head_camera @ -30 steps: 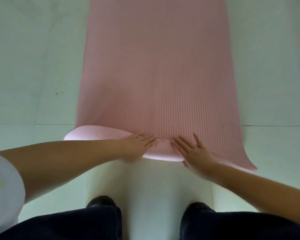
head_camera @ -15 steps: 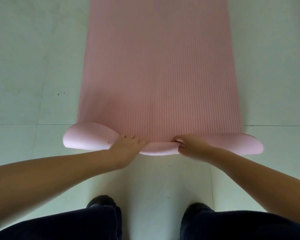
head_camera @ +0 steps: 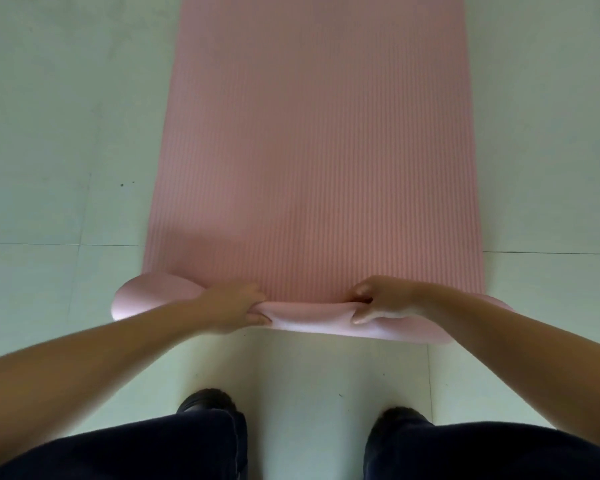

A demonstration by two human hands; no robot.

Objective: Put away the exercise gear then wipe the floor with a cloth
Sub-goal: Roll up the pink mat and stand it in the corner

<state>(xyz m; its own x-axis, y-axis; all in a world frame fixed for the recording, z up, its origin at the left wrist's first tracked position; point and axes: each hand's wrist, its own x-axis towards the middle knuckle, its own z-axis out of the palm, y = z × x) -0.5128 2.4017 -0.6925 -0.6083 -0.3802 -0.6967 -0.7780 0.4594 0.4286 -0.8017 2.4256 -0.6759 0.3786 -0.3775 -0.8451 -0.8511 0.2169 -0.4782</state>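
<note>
At the near end of the mat (head_camera: 312, 150), your left hand (head_camera: 234, 308) and right hand (head_camera: 383, 301) are gripping its curled edge; next, be rolling it evenly toward the far end.

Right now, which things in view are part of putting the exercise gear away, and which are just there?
Part of the job:
- pink mat, near end curled into a roll
- left hand, gripping the roll
- right hand, gripping the roll
- floor, to be wiped later

Just there:
- shoes
- dark trousers

Matt pink foam mat (head_camera: 312, 150), finely ribbed on top, lies on smooth pale floor (head_camera: 56, 133).
</note>
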